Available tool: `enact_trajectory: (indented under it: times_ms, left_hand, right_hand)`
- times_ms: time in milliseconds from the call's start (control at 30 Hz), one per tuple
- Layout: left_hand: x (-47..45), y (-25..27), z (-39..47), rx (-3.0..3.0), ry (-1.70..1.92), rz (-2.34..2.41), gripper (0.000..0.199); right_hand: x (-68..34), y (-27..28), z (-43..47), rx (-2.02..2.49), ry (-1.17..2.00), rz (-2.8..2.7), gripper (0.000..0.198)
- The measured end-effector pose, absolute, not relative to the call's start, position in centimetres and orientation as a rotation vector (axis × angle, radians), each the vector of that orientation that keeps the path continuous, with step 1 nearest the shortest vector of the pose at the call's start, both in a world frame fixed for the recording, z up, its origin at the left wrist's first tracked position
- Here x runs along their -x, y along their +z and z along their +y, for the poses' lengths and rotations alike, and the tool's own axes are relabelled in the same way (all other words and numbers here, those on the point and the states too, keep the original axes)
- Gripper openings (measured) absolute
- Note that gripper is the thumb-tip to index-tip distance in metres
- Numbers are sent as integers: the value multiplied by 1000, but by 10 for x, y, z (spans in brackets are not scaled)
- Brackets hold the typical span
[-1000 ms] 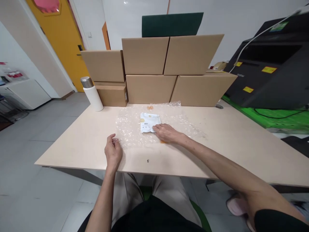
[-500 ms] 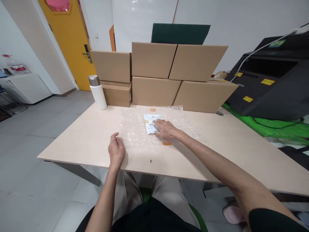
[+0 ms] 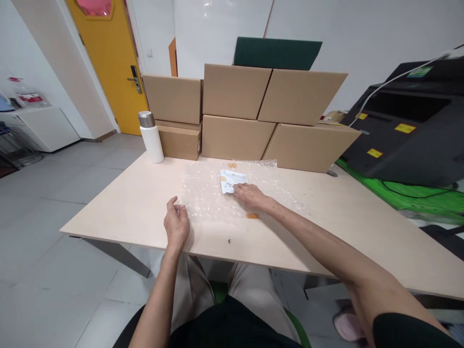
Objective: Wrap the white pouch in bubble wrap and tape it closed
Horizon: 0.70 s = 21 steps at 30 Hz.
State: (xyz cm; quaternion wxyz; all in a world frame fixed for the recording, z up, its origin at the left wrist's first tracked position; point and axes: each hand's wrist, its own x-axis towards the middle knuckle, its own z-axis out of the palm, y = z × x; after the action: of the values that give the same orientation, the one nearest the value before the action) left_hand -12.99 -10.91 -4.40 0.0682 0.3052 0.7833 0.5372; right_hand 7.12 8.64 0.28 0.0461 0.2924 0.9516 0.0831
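Observation:
A sheet of clear bubble wrap [image 3: 206, 198] lies spread on the table, with orange tape bits at its far and near edges. On it is a small white and pale-blue packet [image 3: 228, 181] with yellow marks and print. My right hand [image 3: 251, 196] is closed on the packet's near right corner and covers that part; the packet looks slightly tilted. At the left near corner of the wrap, my left hand [image 3: 176, 223] has curled fingers around the wrap's edge, its index finger partly raised.
Cardboard boxes [image 3: 237, 137] stand stacked along the table's back, topped by a dark green panel [image 3: 277, 53]. A white bottle [image 3: 152, 142] with a steel cap stands at the back left. To the right is a large black machine [image 3: 406, 125]. A small dark mark [image 3: 229, 241] shows near the front edge.
My right hand has gone from lying over the packet to gripping its near right corner, and the packet has tilted. My left hand stays at the wrap's edge. The view has shifted slightly.

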Motion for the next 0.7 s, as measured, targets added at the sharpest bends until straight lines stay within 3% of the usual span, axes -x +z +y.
enact_trajectory:
  times_ms: [167, 233, 267, 333, 400, 467, 567, 700]
  left_hand:
    - [133, -48, -110, -888, 1662, 2326, 46]
    - [135, -51, -109, -881, 1708, 2290, 46]
    - [136, -53, -109, -876, 1730, 2270, 46]
    - [138, -57, -108, -860, 1771, 2221, 47]
    - [138, -59, -107, -836, 1809, 2162, 49]
    - [138, -60, -108, -814, 1836, 2114, 51]
    - [137, -59, -109, -791, 1839, 2121, 53]
    - [138, -60, -108, -741, 1871, 2112, 52]
  right_hand:
    - [-68, 22, 93, -1136, 94, 3079, 24]
    - [-66, 33, 97, -1388, -183, 3261, 15]
    - [-64, 38, 98, -1504, -451, 3347, 12]
    - [-57, 46, 98, -1649, -1290, 3351, 14]
    - [-45, 48, 92, -1672, -2261, 2970, 15]
    - [-29, 44, 79, -1699, -2967, 2359, 10]
    - [-1, 28, 50, -1720, -3476, 1604, 9]
    - [28, 2, 16, -1561, -3668, 1123, 26]
